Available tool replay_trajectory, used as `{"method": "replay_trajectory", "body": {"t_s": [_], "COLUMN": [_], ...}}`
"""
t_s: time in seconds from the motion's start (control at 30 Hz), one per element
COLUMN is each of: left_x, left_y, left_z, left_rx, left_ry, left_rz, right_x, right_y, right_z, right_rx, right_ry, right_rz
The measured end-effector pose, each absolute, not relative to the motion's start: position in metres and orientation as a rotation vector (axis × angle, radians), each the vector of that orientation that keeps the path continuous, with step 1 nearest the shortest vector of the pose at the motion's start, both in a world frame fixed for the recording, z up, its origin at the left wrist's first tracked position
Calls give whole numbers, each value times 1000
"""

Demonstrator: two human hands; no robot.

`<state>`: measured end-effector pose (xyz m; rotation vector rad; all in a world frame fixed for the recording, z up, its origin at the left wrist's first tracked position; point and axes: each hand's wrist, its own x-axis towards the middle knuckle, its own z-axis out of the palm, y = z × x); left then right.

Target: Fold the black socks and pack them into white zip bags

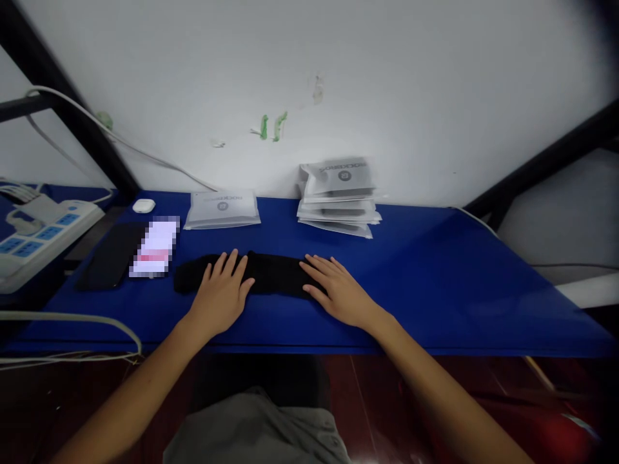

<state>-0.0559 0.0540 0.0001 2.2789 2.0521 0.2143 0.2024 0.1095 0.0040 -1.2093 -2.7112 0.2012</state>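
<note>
A long strip of folded black fabric (275, 274) lies flat across the blue table, near its front edge. My left hand (220, 293) rests on the left part of the cloth, palm down with the fingers spread. On its right end lies my right hand (341, 293), also flat, fingers stretched out and thumb apart. Neither hand grips the fabric. What garment or item the cloth is cannot be made out.
Behind the cloth are a single frosted pouch (222, 209) and a stack of similar pouches (341, 196) against the wall. Two phones, one dark (113, 254) and one lit (155, 248), a white earbud case (144, 205) and a power strip (48, 235) are at left.
</note>
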Motion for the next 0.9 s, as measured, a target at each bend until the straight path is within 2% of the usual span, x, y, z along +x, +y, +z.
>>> {"method": "replay_trajectory", "body": {"t_s": [0.43,0.63,0.9], "left_x": [-50,-52,-52], "left_y": [67,69,68], "left_z": [10,0,-1], "left_rx": [2366,2381,2379], "left_ry": [1758,1754,1759], "left_rz": [310,427,437], "right_x": [236,242,241], "right_y": [129,125,140], "right_z": [1,7,13], "right_rx": [-1505,-1901,-2030], "right_ry": [-2325,-2042,-1975], "right_rz": [160,58,380]}}
